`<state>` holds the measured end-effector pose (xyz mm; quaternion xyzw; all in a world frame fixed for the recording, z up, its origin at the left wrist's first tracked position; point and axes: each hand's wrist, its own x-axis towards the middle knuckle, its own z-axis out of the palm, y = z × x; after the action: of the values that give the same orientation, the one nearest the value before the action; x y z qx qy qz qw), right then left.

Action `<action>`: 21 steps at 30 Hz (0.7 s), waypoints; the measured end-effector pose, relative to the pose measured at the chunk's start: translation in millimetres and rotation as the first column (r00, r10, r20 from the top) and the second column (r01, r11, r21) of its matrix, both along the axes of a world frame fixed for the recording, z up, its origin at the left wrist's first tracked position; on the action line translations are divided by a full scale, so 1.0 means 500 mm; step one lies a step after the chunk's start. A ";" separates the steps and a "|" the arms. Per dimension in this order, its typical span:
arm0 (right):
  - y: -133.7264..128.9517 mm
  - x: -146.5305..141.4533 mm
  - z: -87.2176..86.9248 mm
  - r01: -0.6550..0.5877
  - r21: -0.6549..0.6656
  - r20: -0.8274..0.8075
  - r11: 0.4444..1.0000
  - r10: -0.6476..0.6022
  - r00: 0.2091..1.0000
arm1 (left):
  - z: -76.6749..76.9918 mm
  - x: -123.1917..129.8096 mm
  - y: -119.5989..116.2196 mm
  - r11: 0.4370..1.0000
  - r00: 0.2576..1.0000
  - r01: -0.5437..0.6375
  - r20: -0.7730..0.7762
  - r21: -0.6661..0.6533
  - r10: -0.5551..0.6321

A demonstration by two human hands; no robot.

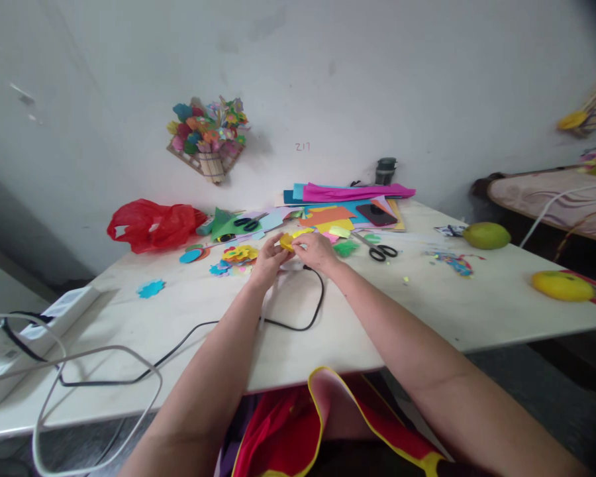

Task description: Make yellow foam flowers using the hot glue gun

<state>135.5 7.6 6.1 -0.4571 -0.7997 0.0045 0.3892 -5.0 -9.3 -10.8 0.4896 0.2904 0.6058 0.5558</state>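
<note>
Between my two hands, over the middle of the table, is a small yellow paper piece (287,242). My left hand (269,260) grips its left side, fingers bent around it. From the right, my right hand (314,252) pinches the same piece. Just left of my left hand lies a pile of yellow paper flowers (241,254) with blue and pink cutouts under it. Past my right hand are a green shredded tuft (346,248) and black-handled scissors (381,252). The underside of the yellow piece is hidden by my fingers.
A black cable (298,328) loops below my hands toward a white power strip (54,318). Coloured sheets (328,215), a phone (376,214) and a second pair of scissors (248,223) lie behind. A red plastic bag (153,225) sits left; mangoes (487,235) lie right.
</note>
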 end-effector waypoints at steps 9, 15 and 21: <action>0.018 -0.004 -0.006 -0.189 -0.165 -0.437 0.968 0.100 0.894 | -0.002 -0.003 0.006 0.998 0.996 -0.065 0.058 -0.022 0.066; 0.017 -0.011 0.002 -0.486 -0.272 -0.803 0.831 0.082 0.590 | -0.003 -0.007 0.006 0.999 0.998 -0.042 0.053 -0.005 0.042; 0.016 -0.006 0.012 -0.452 -0.250 -0.840 0.856 0.041 0.541 | -0.004 -0.007 0.008 0.999 0.996 -0.037 0.078 -0.017 0.038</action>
<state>132.6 15.7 12.4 -0.3573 -0.5664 0.4490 0.5916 -8.2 -5.4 -12.8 0.4554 0.2824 0.6327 0.5591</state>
